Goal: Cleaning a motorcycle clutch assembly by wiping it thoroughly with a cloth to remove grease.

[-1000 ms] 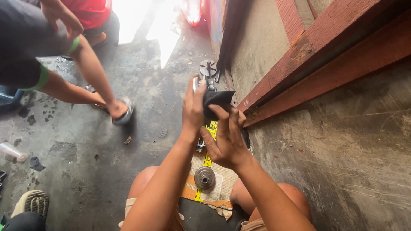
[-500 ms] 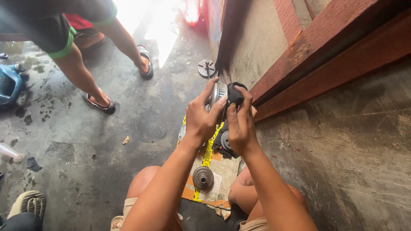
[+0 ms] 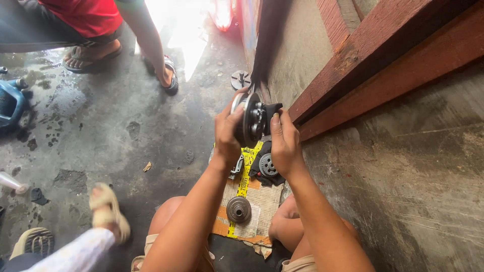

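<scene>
Both hands held one round metal clutch assembly [image 3: 252, 118] up between them: the left hand [image 3: 227, 133] closed around its disc edge, the right hand [image 3: 283, 143] closed on its dark hub. Below the grip, two round parts lay on the cardboard [image 3: 259, 199]: a pulley [image 3: 238, 209] and a gear [image 3: 267, 164]. Since the earlier frame, the assembly had turned edge-on.

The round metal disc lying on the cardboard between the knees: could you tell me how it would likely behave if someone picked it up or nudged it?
The round metal disc looks like thick solid metal, so probably stiff and heavy for its size. Lying flat on the cardboard, it would likely slide rather than roll; on edge it could roll. Its dull surface may be greasy and slippery.
</scene>
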